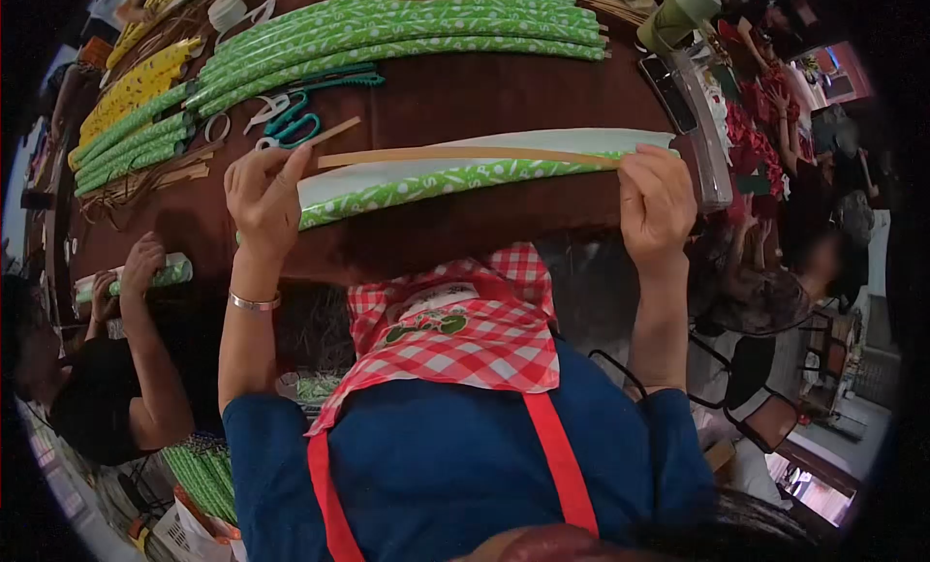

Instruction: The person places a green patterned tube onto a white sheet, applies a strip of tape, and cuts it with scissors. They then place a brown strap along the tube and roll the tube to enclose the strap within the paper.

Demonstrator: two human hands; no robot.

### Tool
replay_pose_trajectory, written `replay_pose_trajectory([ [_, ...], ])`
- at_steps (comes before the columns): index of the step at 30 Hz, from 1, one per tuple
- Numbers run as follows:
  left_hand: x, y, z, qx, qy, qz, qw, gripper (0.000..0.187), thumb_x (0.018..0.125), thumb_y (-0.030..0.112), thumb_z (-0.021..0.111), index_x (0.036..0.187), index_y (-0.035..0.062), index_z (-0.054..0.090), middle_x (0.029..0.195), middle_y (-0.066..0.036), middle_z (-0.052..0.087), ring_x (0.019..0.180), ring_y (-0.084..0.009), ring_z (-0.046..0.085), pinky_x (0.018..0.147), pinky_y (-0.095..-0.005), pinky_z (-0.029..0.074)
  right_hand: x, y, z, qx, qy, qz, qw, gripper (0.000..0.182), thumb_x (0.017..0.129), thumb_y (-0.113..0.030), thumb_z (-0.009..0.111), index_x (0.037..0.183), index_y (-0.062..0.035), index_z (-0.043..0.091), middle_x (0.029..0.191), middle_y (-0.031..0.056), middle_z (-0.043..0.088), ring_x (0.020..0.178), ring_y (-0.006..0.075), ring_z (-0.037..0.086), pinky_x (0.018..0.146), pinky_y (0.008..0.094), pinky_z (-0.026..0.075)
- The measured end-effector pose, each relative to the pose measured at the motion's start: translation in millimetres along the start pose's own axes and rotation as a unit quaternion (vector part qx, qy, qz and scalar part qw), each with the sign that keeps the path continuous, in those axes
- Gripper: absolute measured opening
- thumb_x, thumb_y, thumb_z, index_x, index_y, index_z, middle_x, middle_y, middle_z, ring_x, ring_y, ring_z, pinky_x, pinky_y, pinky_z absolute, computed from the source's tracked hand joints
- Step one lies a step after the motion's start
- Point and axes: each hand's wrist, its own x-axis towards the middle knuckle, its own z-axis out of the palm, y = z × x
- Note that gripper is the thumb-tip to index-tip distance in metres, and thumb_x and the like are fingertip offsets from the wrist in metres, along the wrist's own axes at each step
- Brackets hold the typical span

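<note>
While the dark table (pixel 465 95) gives you a broad surface to work over, treat the pile of green rolls (pixel 417 24) at its far side as out of bounds for your sleeves and wrists. Nearer you, the green-and-white sheet (pixel 409 191) lies lengthwise, part of its plain side facing up; let it lie flat, since a knock from either wrist could skew it. Your left hand (pixel 260 199) pinches the tan strip (pixel 484 155) near one end, thumb against fingers, and your right hand (pixel 659 199) pinches it at the other. The strip spans the sheet's length, bowing slightly away from you; whether it touches the paper, you cannot tell from here. Hold both ends level and pull only lightly, so that the bow eases without the strip slipping or splitting. Line it up by the sheet's long edge rather than by eye alone. Beyond your left hand sit the scissors (pixel 293 126); mind their handles, close to your fingers.
</note>
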Motion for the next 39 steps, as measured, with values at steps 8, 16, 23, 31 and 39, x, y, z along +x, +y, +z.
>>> replay_pose_trajectory([
  [8,-33,5,-1,0.041,0.016,-0.037,0.998,0.034,0.076,0.001,0.062,0.106,0.0138,0.072,0.084,0.0,0.057,0.075,-0.0153,0.055,0.071,-0.0306,0.037,-16,-28,-21,0.052,-0.029,0.025,0.998,0.024,0.08,0.002,0.068,0.101,-0.0062,0.06,0.091,0.0103,0.06,0.081,0.0288,0.059,0.065,0.0375,0.048],
  [16,-43,7,0,-0.013,-0.032,-0.057,0.998,0.036,0.075,0.003,0.066,0.11,0.0108,0.07,0.084,-0.004,0.055,0.076,-0.0193,0.053,0.069,-0.034,0.039,-21,-50,-22,0.097,-0.096,0.088,0.987,0.016,0.08,-0.001,0.068,0.095,-0.0022,0.064,0.078,0.0089,0.056,0.071,0.0271,0.054,0.06,0.0374,0.043],
  [23,-58,14,-4,-0.062,-0.069,-0.128,0.987,0.017,0.084,0.005,0.065,0.1,0.0074,0.07,0.079,-0.006,0.058,0.071,-0.0225,0.056,0.063,-0.0346,0.044,-45,-34,-7,0.045,-0.112,0.107,0.987,0.015,0.081,-0.006,0.067,0.095,-0.002,0.065,0.078,0.009,0.056,0.076,0.0271,0.053,0.074,0.0387,0.043],
  [31,-38,36,-12,-0.117,-0.17,-0.211,0.955,0.005,0.086,0.001,0.061,0.09,0.0018,0.063,0.081,-0.009,0.054,0.074,-0.0228,0.057,0.064,-0.0324,0.045,-68,6,-32,0.045,-0.074,0.143,0.986,0.008,0.081,-0.01,0.068,0.084,-0.0041,0.063,0.076,0.0075,0.058,0.074,0.0265,0.055,0.071,0.0391,0.042],
  [39,6,65,4,-0.138,-0.337,-0.199,0.91,0.005,0.082,0.005,0.06,0.084,0.0004,0.062,0.079,-0.014,0.058,0.077,-0.0328,0.058,0.069,-0.0404,0.044,-97,65,-28,0.107,0.027,0.277,0.955,0.015,0.089,-0.015,0.065,0.087,-0.0011,0.062,0.078,0.0087,0.058,0.072,0.023,0.054,0.063,0.0367,0.045],
])
